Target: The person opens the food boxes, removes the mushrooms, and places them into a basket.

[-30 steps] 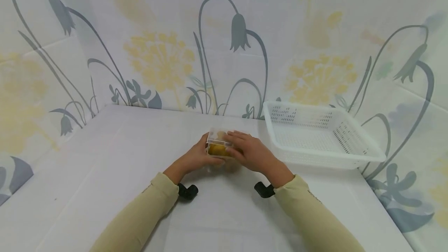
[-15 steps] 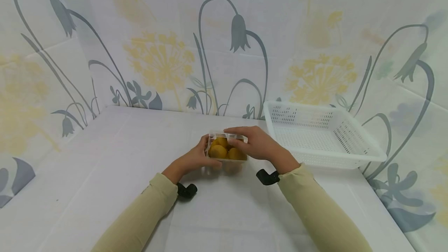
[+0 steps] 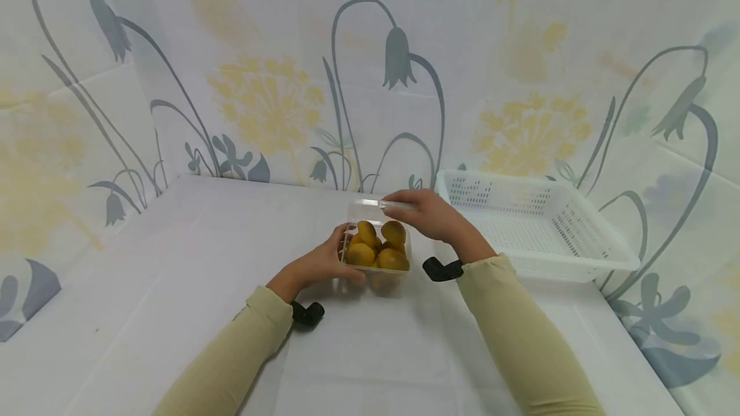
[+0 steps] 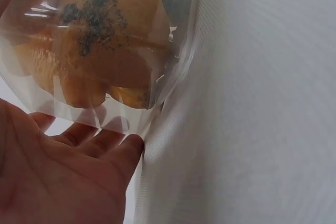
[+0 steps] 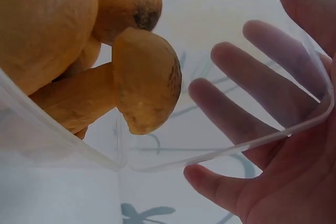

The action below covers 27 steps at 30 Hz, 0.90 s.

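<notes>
A clear plastic box (image 3: 384, 282) stands on the table with several orange-brown mushrooms (image 3: 393, 234) inside. Its hinged clear lid (image 3: 363, 212) is raised at the back. My left hand (image 3: 325, 260) grips the box's left side, thumb at the front; in the left wrist view its fingers (image 4: 123, 156) lie along the clear wall. My right hand (image 3: 430, 214) holds the lid by its edge. The right wrist view shows its fingers behind the clear lid and its thumb in front, beside a mushroom (image 5: 147, 80) whose cap and stem stick up.
A white perforated plastic basket (image 3: 549, 263) stands on the right of the white-covered table (image 3: 191, 313), near the back. A floral-printed cloth (image 3: 370, 101) hangs behind and along both sides.
My right hand has swung the lid up and back, uncovering the mushrooms. The box has tipped from a tilt toward standing level. My left hand keeps its grip.
</notes>
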Motion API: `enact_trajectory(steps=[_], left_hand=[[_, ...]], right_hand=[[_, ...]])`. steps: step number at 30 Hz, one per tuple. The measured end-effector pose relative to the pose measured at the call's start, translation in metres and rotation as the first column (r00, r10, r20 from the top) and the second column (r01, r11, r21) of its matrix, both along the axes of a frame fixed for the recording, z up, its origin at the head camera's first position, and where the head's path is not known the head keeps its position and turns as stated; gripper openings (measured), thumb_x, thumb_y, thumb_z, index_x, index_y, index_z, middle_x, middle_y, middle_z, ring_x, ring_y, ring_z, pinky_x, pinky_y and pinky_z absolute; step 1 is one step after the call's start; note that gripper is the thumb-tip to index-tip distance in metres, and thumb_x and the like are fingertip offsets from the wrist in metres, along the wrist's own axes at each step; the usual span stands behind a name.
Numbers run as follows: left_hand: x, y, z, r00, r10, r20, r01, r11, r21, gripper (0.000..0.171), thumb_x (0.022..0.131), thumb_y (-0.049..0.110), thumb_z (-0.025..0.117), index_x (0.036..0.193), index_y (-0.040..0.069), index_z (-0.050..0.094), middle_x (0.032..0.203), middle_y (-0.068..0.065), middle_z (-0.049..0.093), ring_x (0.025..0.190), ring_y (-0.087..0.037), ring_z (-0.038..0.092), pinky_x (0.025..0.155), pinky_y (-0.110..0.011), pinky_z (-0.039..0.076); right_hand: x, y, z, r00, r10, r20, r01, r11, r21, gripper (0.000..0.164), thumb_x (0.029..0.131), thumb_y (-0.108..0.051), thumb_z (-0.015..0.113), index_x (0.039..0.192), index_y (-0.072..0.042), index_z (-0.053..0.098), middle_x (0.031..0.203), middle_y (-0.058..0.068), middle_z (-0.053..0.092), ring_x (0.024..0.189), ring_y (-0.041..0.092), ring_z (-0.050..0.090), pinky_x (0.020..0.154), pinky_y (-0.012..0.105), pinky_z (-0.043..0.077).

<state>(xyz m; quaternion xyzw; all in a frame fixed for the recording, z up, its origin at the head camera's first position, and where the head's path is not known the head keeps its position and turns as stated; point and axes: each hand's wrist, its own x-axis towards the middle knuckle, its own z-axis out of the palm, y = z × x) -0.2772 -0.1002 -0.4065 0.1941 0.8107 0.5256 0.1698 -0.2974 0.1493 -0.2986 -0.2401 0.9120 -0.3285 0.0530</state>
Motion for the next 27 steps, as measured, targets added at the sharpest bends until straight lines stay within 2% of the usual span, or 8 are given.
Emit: enact_trajectory(steps=[3,5,9,15,18,21,24,27], left_hand=[[-0.001,0.000,0.000,1.000,0.002,-0.005,-0.002,1.000,-0.004,0.110,0.072,0.036,0.085,0.151,0.022,0.010,0.159,-0.010,0.021,0.146,-0.031,0.025,0.119,-0.054,0.019],[-0.001,0.000,-0.001,1.000,-0.001,-0.005,0.001,1.000,0.002,0.109,0.072,0.035,0.085,0.151,0.020,0.011,0.159,-0.010,0.019,0.146,-0.031,0.024,0.119,-0.054,0.019],[0.000,0.000,-0.002,1.000,-0.001,-0.004,0.001,1.000,0.018,0.108,0.072,0.033,0.085,0.150,0.019,0.012,0.160,-0.010,0.017,0.147,-0.031,0.023,0.119,-0.054,0.019],[0.001,0.000,-0.003,1.000,0.010,-0.007,-0.010,1.000,0.021,0.110,0.071,0.034,0.086,0.150,0.019,0.011,0.160,-0.010,0.018,0.147,-0.031,0.023,0.119,-0.054,0.019],[0.001,0.000,-0.003,1.000,0.007,-0.016,-0.007,1.000,0.022,0.110,0.072,0.033,0.085,0.151,0.017,0.010,0.159,-0.012,0.019,0.146,-0.032,0.025,0.119,-0.053,0.021],[0.001,0.000,-0.003,1.000,0.005,-0.026,-0.004,1.000,0.023,0.111,0.072,0.032,0.086,0.151,0.016,0.009,0.158,-0.014,0.019,0.145,-0.033,0.026,0.119,-0.053,0.022],[0.001,0.000,-0.003,0.999,0.008,-0.033,-0.007,1.000,0.016,0.113,0.071,0.034,0.087,0.150,0.015,0.009,0.159,-0.014,0.018,0.145,-0.034,0.026,0.118,-0.053,0.023],[0.002,0.000,-0.002,1.000,0.005,-0.030,-0.005,1.000,0.015,0.115,0.069,0.036,0.087,0.151,0.015,0.009,0.159,-0.014,0.018,0.145,-0.034,0.027,0.118,-0.053,0.024]], right_hand=[[-0.005,0.003,-0.004,0.998,-0.031,0.048,0.037,0.991,-0.128,0.040,0.093,-0.050,0.059,0.121,-0.021,0.066,0.123,0.004,0.067,0.120,0.024,0.058,0.107,0.053,0.041],[-0.008,0.005,-0.008,0.995,-0.053,0.089,0.072,0.970,-0.230,0.041,0.093,-0.048,0.059,0.119,-0.017,0.065,0.120,0.009,0.068,0.117,0.025,0.061,0.108,0.053,0.039],[-0.015,0.005,-0.020,0.985,-0.084,0.148,0.139,0.899,-0.414,0.047,0.097,-0.047,0.052,0.125,-0.009,0.059,0.124,0.015,0.066,0.115,0.027,0.063,0.108,0.052,0.040],[-0.018,-0.005,-0.033,0.958,-0.147,0.246,0.267,0.768,-0.583,0.046,0.103,-0.046,0.039,0.137,-0.017,0.048,0.129,0.017,0.059,0.119,0.030,0.059,0.104,0.045,0.047],[-0.017,-0.010,-0.036,0.951,-0.169,0.261,0.298,0.731,-0.614,0.046,0.105,-0.042,0.034,0.144,-0.020,0.041,0.131,0.018,0.056,0.119,0.032,0.058,0.103,0.044,0.048],[-0.016,-0.012,-0.040,0.943,-0.192,0.273,0.324,0.722,-0.612,0.047,0.105,-0.041,0.032,0.146,-0.019,0.040,0.132,0.016,0.056,0.120,0.031,0.058,0.103,0.045,0.048],[-0.014,-0.012,-0.043,0.936,-0.197,0.292,0.339,0.731,-0.592,0.049,0.106,-0.042,0.031,0.142,-0.012,0.044,0.135,0.015,0.055,0.122,0.031,0.057,0.104,0.045,0.046],[-0.012,-0.012,-0.048,0.931,-0.187,0.313,0.340,0.753,-0.564,0.047,0.107,-0.039,0.030,0.143,-0.012,0.041,0.139,0.013,0.053,0.125,0.030,0.055,0.107,0.047,0.044]])
